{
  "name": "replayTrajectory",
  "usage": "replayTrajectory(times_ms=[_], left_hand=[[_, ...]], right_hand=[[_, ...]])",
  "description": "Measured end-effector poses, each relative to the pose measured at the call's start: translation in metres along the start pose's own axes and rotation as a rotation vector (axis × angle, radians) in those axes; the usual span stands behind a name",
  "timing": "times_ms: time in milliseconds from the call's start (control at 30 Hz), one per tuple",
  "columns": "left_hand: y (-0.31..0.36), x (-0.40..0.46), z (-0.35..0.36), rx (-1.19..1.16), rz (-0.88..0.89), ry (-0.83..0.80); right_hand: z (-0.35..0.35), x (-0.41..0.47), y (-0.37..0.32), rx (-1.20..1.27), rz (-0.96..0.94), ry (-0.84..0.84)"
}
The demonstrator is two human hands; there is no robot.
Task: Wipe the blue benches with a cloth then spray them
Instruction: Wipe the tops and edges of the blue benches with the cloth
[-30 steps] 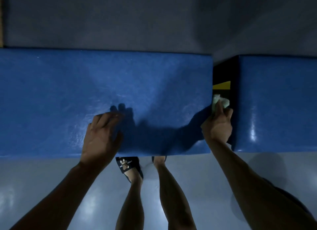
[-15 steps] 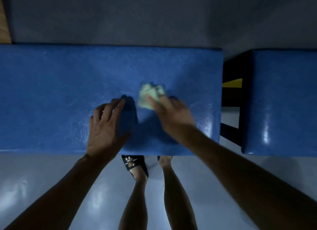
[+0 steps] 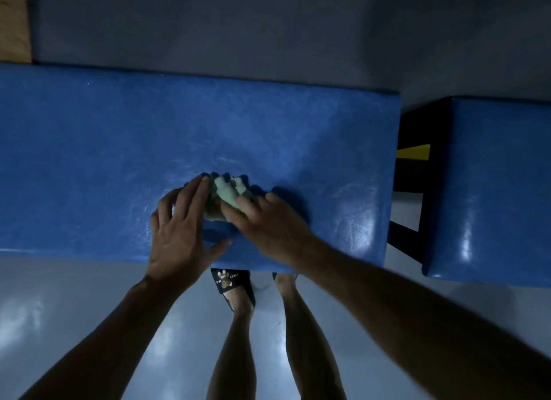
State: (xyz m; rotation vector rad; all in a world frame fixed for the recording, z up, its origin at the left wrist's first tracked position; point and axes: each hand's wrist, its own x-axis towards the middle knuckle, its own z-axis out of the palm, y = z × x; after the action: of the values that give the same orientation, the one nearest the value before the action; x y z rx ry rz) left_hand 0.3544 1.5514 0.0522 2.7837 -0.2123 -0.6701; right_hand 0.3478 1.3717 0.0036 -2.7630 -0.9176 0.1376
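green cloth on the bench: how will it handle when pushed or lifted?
The cloth is bunched into irregular folds, so it is probably soft and floppy and would sag if lifted. The bench looks glossy, so the wad should slide easily under the right hand. It seems light and unlikely to roll.

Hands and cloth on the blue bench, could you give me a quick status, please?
Right hand pressing the green cloth on the near bench. Left hand flat, fingertips at the cloth. No spray bottle in view; nothing in the way.
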Motion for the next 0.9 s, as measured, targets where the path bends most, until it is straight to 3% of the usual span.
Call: replayTrajectory(times_ms=[67, 133, 233, 367, 433, 533, 633, 733, 800, 900], left_hand=[[-0.005, -0.002, 0.0, 0.014, -0.011, 0.003], [-0.007, -0.002, -0.001, 0.011, -0.022, 0.001], [-0.005, 0.001, -0.002, -0.002, -0.027, 0.007], [0.004, 0.006, -0.004, 0.004, 0.019, 0.007], [0.006, 0.009, -0.004, 0.018, 0.028, -0.002], [0.01, 0.014, -0.006, 0.002, 0.017, -0.007], [0.012, 0.015, -0.008, -0.029, 0.028, 0.02], [0.016, 0.017, -0.008, -0.05, 0.036, 0.049], [0.019, 0.019, -0.007, -0.058, 0.059, 0.058], [0.023, 0.025, -0.007, -0.045, 0.071, 0.061]], right_hand=[[-0.005, 0.006, 0.05, -0.096, -0.001, 0.046], [-0.012, 0.02, 0.092, -0.176, 0.181, 0.122], [-0.013, 0.034, 0.088, -0.236, 0.393, 0.149], [-0.021, 0.027, 0.095, -0.243, 0.13, -0.014], [-0.032, 0.023, 0.133, -0.289, 0.133, -0.023], [-0.045, -0.014, 0.175, -0.302, 0.434, 0.027], [-0.054, -0.039, 0.178, -0.243, 0.727, -0.041], [-0.043, -0.003, 0.147, -0.069, 0.977, 0.12], [-0.033, 0.035, 0.112, 0.059, 0.857, 0.15], [-0.023, 0.077, 0.087, -0.076, 0.494, 0.009]])
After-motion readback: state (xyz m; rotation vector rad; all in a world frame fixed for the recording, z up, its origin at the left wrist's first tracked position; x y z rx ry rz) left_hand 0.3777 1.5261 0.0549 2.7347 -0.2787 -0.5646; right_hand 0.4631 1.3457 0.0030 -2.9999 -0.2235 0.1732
